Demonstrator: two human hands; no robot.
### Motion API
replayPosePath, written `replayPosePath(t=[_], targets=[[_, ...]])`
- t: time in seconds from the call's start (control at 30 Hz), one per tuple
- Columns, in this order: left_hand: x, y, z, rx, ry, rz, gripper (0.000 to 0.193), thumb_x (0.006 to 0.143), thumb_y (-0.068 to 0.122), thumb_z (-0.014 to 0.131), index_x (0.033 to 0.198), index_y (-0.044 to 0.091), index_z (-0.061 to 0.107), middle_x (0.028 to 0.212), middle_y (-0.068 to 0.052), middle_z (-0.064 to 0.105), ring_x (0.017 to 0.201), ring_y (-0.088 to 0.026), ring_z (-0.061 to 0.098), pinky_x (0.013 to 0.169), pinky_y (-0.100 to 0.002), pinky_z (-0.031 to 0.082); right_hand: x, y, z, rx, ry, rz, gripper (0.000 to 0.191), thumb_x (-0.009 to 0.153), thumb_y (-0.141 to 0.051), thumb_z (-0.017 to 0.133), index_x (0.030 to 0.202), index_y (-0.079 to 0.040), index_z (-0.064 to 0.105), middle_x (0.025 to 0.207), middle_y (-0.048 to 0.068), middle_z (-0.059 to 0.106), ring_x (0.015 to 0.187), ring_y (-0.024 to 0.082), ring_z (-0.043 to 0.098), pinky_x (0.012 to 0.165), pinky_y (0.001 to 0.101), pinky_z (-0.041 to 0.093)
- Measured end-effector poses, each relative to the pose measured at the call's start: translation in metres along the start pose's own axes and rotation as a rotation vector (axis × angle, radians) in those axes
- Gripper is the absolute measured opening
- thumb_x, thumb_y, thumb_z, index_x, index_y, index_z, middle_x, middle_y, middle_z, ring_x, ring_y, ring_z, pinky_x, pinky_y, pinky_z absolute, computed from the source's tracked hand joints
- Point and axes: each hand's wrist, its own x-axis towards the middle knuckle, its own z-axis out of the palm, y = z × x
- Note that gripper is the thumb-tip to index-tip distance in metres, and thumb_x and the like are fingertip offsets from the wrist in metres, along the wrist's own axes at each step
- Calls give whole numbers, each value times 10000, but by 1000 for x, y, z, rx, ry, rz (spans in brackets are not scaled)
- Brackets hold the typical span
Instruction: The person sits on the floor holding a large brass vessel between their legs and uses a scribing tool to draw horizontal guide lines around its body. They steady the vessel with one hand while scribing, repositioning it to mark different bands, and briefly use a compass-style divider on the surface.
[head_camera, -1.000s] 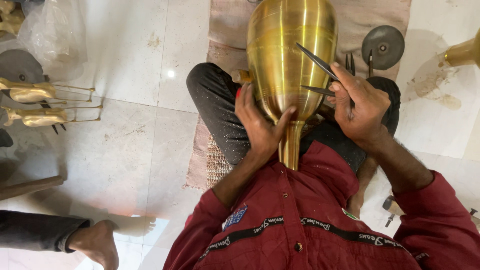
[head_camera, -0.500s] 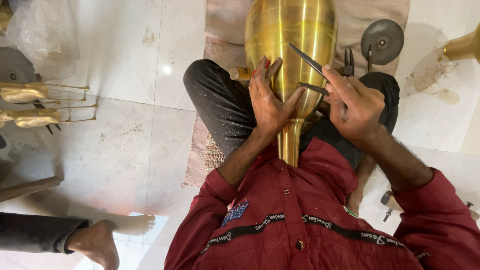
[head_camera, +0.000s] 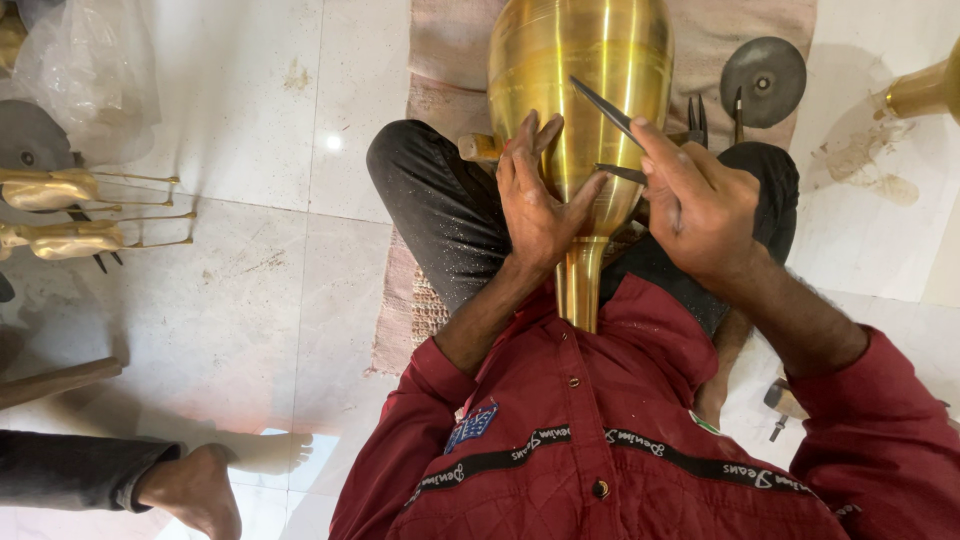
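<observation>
Left hand (head_camera: 540, 205) has slid up the polished bulbous brass vase (head_camera: 585, 100), palm flat, while right hand (head_camera: 700, 205) stays pinched on thin dark metal dividers (head_camera: 610, 115).

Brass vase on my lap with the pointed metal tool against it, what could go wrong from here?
1. The pointed metal tool in the right hand lies against the polished brass vase; a slip could scratch the finish.
2. The left hand is spread on the vase close to the tool's tips, so a skid might jab the fingers.
3. The vase rests on the lap, steadied by one palm; it may roll toward the grey disc.
</observation>
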Motion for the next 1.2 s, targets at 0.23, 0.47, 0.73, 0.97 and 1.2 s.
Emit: replayPosePath(t=[0.23,0.47,0.73,0.97,1.2], targets=[[8,-4,-14,103,-160,291,282,878,142,883,1150,148,807,1263,52,707,1217,-242,563,1020,-410,444,21,-2,-7,-150,-69,-14,378,1136,-13,678,1506,21,605,986,187,710,725,207,698,566,317,535],[41,-7,-32,155,-296,500,240,817,174,850,1052,149,809,1138,52,748,1103,-250,556,924,-407,391,12,4,-32,-655,-239,-86,705,743,-342,762,1261,123,654,844,192,704,618,218,691,381,281,504],[53,-17,-31,199,-422,624,152,901,211,837,1036,146,809,1118,75,749,1057,-212,528,926,-383,384,-22,24,-24,-763,-609,113,188,793,-133,730,942,-18,741,814,117,716,645,233,710,510,359,554],[72,-26,-22,166,-538,759,146,887,217,842,996,125,810,1064,65,740,1035,-216,504,875,-375,410,-30,44,-19,-588,-663,256,139,893,-162,695,984,-109,787,757,115,725,602,290,717,529,425,565],[83,-19,-22,161,-615,815,117,879,159,815,992,127,811,1063,58,739,998,-214,493,845,-369,407,-36,51,-13,-517,-700,366,222,883,-233,719,1064,-129,794,743,131,734,599,318,718,540,449,570]])
